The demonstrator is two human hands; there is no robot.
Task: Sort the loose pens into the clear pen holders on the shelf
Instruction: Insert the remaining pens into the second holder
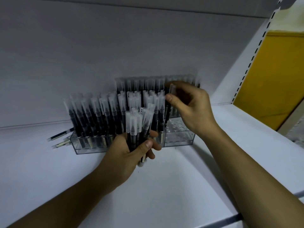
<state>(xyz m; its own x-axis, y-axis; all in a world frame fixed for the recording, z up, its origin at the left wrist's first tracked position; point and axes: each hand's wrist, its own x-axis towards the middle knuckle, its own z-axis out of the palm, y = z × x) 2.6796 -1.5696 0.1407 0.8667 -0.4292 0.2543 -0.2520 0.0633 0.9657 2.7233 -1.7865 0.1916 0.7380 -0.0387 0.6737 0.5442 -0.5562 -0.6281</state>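
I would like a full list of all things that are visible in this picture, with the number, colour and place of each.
shelf: one, white, under everything.
back panel: one, white, behind the shelf.
clear pen holders: at least two, transparent, side by side at the back; the right one has free holes.
standing pens: many, dark with frosted caps, upright in the holders.
loose pens: two, dark, lying left of the holders.
bundle of pens: several, same kind, held before the holders.
single pen: one, frosted cap, held over the right holder.
slotted upright: one, white, right side.
yellow board: one, beyond the upright.
left hand: grips the bundle.
right hand: pinches the single pen.
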